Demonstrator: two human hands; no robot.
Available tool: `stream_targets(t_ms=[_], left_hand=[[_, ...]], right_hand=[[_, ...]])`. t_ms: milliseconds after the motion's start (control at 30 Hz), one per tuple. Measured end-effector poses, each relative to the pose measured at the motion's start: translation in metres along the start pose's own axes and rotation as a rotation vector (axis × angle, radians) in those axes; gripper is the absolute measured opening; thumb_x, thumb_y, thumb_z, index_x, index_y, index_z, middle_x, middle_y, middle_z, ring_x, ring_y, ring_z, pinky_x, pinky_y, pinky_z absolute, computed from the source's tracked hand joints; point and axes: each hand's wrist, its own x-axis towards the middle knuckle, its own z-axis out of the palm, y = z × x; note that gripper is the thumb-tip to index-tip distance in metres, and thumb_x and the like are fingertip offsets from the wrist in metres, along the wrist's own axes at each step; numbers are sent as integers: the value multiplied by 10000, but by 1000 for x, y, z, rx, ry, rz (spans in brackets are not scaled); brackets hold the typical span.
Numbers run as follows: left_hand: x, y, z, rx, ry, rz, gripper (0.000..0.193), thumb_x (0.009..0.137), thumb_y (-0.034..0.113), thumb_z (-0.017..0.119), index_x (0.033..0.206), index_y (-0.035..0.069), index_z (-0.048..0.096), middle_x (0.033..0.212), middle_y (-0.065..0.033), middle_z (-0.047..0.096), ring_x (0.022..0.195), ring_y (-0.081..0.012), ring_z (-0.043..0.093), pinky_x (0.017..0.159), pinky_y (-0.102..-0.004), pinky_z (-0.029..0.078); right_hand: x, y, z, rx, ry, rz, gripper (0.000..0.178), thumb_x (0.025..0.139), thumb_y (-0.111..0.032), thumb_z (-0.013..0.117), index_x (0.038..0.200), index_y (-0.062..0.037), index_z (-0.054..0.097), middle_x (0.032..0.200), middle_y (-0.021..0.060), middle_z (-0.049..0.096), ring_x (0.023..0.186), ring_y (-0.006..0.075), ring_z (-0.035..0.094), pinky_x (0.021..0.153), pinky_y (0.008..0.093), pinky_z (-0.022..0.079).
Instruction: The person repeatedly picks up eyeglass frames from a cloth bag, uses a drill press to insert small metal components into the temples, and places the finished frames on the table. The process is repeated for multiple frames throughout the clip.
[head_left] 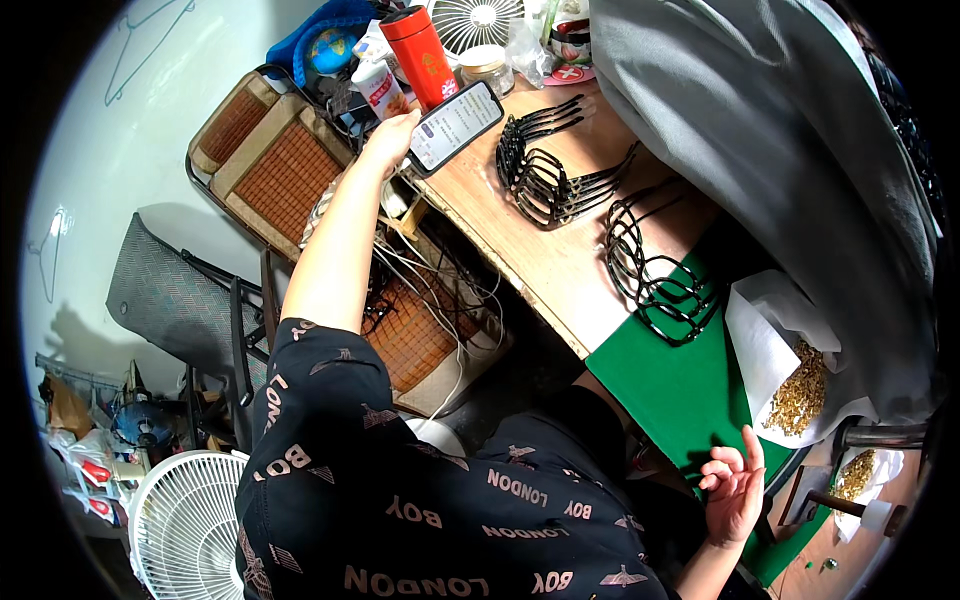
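At the table's far left corner, my left hand [393, 140] grips the near edge of a smartphone [455, 127] with a lit screen. My right hand [735, 492] is at the lower right, palm up, with its fingers loosely bent and apart and nothing in it. It hovers by the edge of a green mat [665, 385]. Black eyeglass frames stand in two rows: one group [548, 185] on the bare wood, another [655, 265] reaching onto the mat. White paper beyond my right hand holds a heap of small gold-coloured parts [798, 395].
Behind the phone stand a red bottle [420, 58], a white tub [380, 90], a glass jar [486, 70] and a fan [475, 22]. Grey cloth [740, 110] drapes over the right side. A wooden-handled tool [838, 503] is at lower right. Chairs [290, 165] and loose cables are left.
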Motion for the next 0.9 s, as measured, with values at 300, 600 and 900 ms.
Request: stream_targets(t_ms=[300, 600, 900], left_hand=[[-11, 5, 6, 74, 29, 80, 337, 821, 201, 618, 1076, -16, 588, 944, -73, 644, 837, -130, 597, 773, -253, 455], [2, -8, 7, 95, 64, 124, 343, 799, 201, 647, 1064, -11, 598, 946, -76, 647, 840, -128, 593, 771, -261, 455], [-4, 0, 1, -110, 265, 116, 314, 876, 302, 563, 1012, 24, 611, 926, -39, 633, 840, -112, 562, 780, -238, 422]], right_hand=[[0, 3, -2, -2, 4, -3, 619, 938, -419, 386, 1348, 24, 250, 1060, 227, 560, 827, 246, 618, 648, 308, 540], [2, 1, -3, -15, 8, -10, 606, 941, -407, 388, 1340, 32, 263, 1056, 229, 559, 824, 242, 620, 641, 302, 539], [2, 7, -5, 13, -3, -8, 602, 938, -408, 397, 1336, 27, 277, 1054, 227, 560, 827, 244, 620, 646, 301, 537]])
